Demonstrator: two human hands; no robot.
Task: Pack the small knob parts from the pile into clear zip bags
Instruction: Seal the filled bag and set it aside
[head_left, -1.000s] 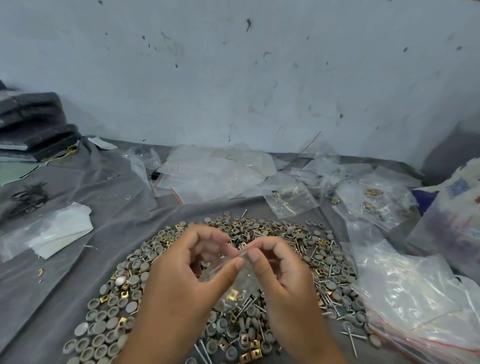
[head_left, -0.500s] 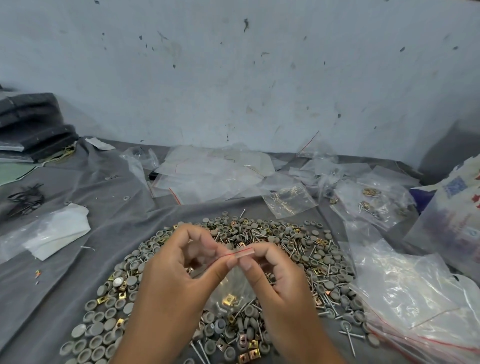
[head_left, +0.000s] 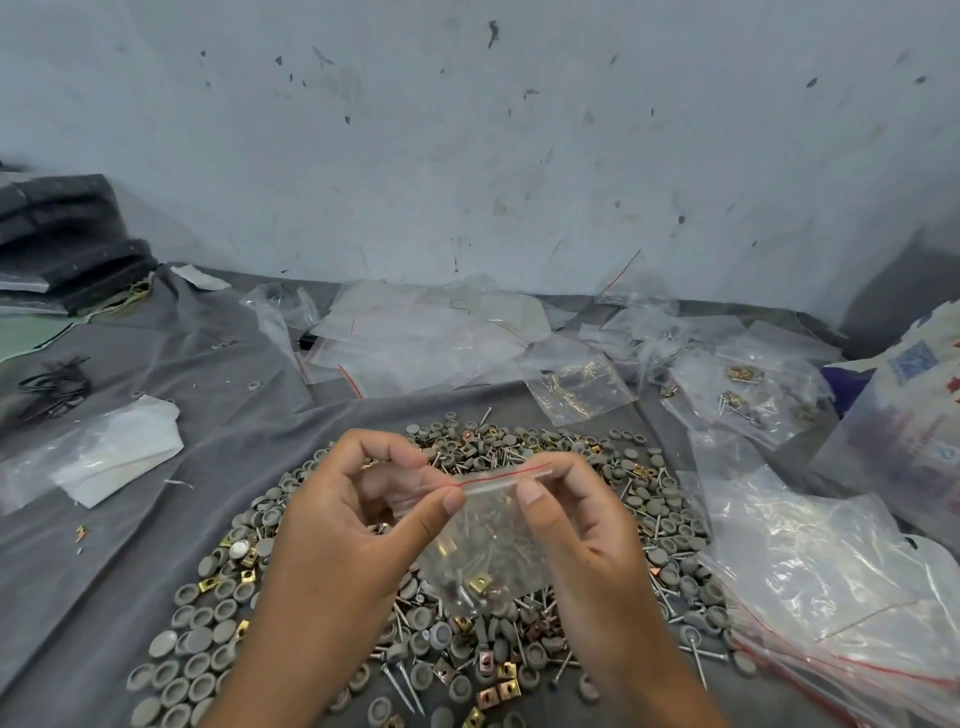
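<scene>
Meanwhile, the small clear zip bag (head_left: 485, 540) was held up over the pile of knob parts (head_left: 524, 613), its red-lined zip strip (head_left: 506, 475) drawn out into a straight line between the two hands, where a second earlier it had been bunched and hidden between the fingers. The strip was pinched near its left end by the thumb and fingers of the left hand (head_left: 358, 519) and further along by those of the right hand (head_left: 582, 525), both hands being closed on the bag. Inside it, a brass clip, some nails and grey caps were gathered at the bottom. From the flattened strip it was judged that filling was finished and sealing was under way; whether the zip was fully pressed shut could not be told. Other filled bags (head_left: 748, 389) lay near the wall, and a stack of empty bags (head_left: 821, 571) rested to the right on the grey cloth (head_left: 156, 519).
</scene>
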